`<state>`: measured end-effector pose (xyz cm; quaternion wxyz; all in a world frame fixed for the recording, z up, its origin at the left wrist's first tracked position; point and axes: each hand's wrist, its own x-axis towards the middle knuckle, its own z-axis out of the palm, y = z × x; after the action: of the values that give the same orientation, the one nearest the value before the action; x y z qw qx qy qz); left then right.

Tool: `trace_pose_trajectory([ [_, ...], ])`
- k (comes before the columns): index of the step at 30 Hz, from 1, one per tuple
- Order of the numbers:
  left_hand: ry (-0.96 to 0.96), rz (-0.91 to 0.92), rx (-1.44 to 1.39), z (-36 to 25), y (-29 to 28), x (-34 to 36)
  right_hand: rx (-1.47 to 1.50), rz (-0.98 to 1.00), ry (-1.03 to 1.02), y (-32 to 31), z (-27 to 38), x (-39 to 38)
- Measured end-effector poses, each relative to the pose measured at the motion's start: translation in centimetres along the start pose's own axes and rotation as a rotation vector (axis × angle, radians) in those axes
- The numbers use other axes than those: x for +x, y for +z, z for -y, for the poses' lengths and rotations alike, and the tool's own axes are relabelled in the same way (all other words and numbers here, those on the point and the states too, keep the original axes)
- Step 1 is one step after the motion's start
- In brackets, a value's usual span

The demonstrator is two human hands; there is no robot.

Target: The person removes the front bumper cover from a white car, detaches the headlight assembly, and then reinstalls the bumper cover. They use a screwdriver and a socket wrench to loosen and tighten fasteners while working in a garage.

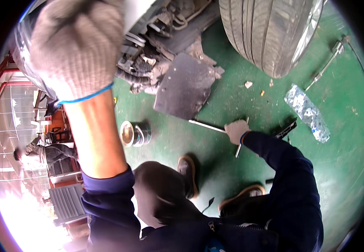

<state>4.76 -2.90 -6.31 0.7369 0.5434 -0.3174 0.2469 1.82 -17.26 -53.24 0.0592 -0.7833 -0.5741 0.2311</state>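
My left hand (pixel 79 48), in a grey-beige knitted glove with a blue cuff edge, is raised close to the camera against the car's bodywork at upper left. Its fingers curl away from view, so whether they grip anything is hidden. Lower down, my right hand (pixel 235 131) in a similar glove is closed around the handle of a T-handle wrench (pixel 207 126). The crossbar pokes out on both sides of the fist. The shaft points left, its tip by the lower corner of a dark flat panel (pixel 185 86), which hangs below exposed car parts (pixel 142 63).
A car tyre (pixel 270 33) stands at top right. On the green floor are an open tin can (pixel 136 133), a crumpled clear plastic bottle (pixel 307 112), a long metal tool (pixel 323 71) and a black object (pixel 286 129). Far left, another person (pixel 49 153) stands near equipment.
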Motion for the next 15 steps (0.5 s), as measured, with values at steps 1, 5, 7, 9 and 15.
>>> trace_pose_trajectory([
  [1, 0.035, 0.016, 0.022, 0.4, 0.0, 0.0, -0.005, 0.029, -0.008, -0.8, 0.2, -0.1],
  [5, 0.047, -0.024, 0.008, 1.1, 0.4, -0.1, -0.03, 0.169, 0.009, -3.6, 0.2, -0.7],
  [7, 0.015, -0.111, -0.04, 1.2, 0.3, 0.1, -0.085, 0.234, 0.098, -3.5, 0.0, -0.9],
  [9, 0.054, -0.157, 0.145, 0.8, -0.1, -0.3, -0.077, 0.252, 0.109, -2.7, -0.5, -1.2],
  [15, 0.177, -0.063, 1.14, 0.5, -3.5, -2.7, -0.022, 0.192, 0.251, -0.8, -2.5, -5.2],
])
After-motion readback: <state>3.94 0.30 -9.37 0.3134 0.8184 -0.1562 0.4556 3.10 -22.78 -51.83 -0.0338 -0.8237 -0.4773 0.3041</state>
